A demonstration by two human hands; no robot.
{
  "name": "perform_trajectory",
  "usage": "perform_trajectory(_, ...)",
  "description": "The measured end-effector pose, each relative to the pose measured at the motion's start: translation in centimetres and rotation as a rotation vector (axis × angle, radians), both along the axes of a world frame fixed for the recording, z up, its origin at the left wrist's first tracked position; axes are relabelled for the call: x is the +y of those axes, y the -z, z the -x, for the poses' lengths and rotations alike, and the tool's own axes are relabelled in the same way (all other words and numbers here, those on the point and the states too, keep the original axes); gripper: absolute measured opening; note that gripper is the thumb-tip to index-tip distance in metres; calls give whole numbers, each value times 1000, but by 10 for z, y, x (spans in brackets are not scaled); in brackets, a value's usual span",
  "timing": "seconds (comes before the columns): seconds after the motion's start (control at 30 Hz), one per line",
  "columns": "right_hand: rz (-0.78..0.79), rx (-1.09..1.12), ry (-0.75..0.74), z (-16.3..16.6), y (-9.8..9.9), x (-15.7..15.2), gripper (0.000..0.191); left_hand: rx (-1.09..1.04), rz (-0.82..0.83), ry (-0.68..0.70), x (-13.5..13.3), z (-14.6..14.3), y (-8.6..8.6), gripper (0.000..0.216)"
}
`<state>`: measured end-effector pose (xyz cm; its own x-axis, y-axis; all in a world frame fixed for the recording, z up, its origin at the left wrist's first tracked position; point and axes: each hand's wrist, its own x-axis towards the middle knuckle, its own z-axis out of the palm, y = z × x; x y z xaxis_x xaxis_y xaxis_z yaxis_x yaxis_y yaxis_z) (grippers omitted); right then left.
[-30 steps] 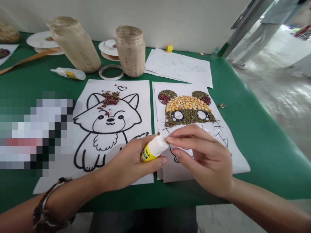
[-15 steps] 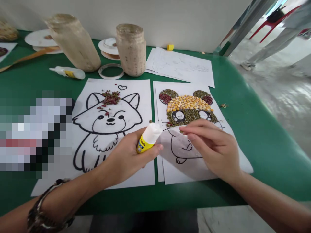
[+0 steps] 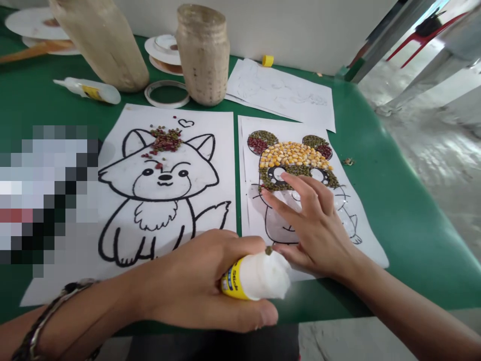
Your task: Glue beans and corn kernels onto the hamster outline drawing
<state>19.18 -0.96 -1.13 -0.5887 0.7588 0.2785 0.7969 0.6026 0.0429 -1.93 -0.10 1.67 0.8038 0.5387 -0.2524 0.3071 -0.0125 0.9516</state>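
My left hand (image 3: pixel 188 281) is wrapped around a yellow-and-white glue stick (image 3: pixel 265 277), its white end pointing right. A small green bean (image 3: pixel 268 250) sits on the rim of that end. My right hand (image 3: pixel 319 228) is spread over the animal drawing (image 3: pixel 276 225), index fingertip by one eye and thumb tip close to the bean; whether they touch is unclear. Yellow corn kernels (image 3: pixel 295 154) cover the forehead of this drawing, with green beans (image 3: pixel 296 174) around the eyes. To the left, the fox drawing (image 3: pixel 165 190) carries a loose pile of red and green beans (image 3: pixel 165 139).
Behind the papers stand two cloudy jars (image 3: pixel 203 55), one tilted in view, a tape roll (image 3: pixel 167 95) and a glue bottle (image 3: pixel 88 91). More sheets (image 3: pixel 281 93) and a yellow cap (image 3: pixel 268 60) lie at the back of the green table (image 3: pixel 406 200). A person's leg (image 3: pixel 421 82) shows beyond.
My left hand has come lower and closer with the glue stick. My right hand's pinched fingers have spread apart over the animal drawing. The view has shifted slightly.
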Motion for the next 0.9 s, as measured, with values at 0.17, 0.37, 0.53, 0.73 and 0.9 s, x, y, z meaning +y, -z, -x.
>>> perform_trajectory(0.17,-23,-58,-7,0,0,-1,68,-7,-25,-21,-1,1,3,26)
perform_trajectory(0.37,30,-77,-17,0,-1,1,66,18,-18,9,1,1,0,24)
perform_trajectory(0.53,74,9,-34,-1,-2,2,66,54,15,9,2,1,-4,23)
perform_trajectory(0.73,118,36,-45,-1,0,3,70,61,7,8,2,1,-2,22)
perform_trajectory(0.9,133,6,-46,-2,1,1,69,31,-14,23,3,1,-2,21)
